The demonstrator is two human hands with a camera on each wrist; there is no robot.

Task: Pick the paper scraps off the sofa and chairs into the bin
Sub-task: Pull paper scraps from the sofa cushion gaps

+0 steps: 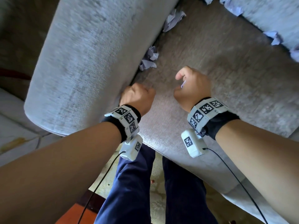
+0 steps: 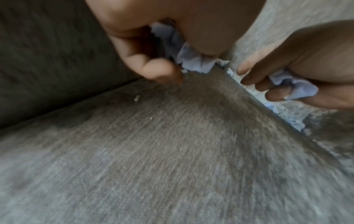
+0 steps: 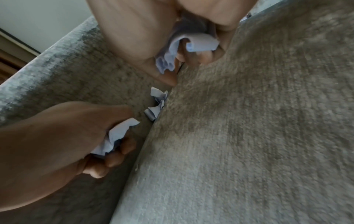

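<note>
Nearest the camera, dark blue trouser legs (image 1: 139, 183) are seen standing on a pale patterned floor (image 1: 159, 206), with black cables (image 1: 100, 180) hanging from white tagged wrist units (image 1: 127, 118). Just beyond, both forearms are stretched out over the grey sofa seat (image 1: 210, 88). A left hand (image 1: 137, 97) is held at the seam beside the sofa arm (image 1: 84, 59), fingers curled round a wad of pale blue paper (image 2: 188, 56); the grip is shown clearly only in the wrist views. A right hand (image 1: 191, 85) is held a little apart from it over the seat, also closed round a crumpled blue scrap (image 3: 188, 45), of which only a sliver is caught in the head view. The hands are not touching each other. Further on, a crumpled scrap in the seam (image 1: 149, 59) is seen wedged between seat and arm, just ahead of the left hand. Beyond that, a second scrap (image 1: 174, 20) is lodged in the same seam. At the far right, more scraps (image 1: 275, 37) are scattered along the foot of the back cushion (image 1: 267, 15), some cut off by the frame edge. Motion blur is present, so the exact number of pieces held probably cannot be counted. A small pale crumb (image 2: 137, 97) is noted on the seat fabric.
</note>
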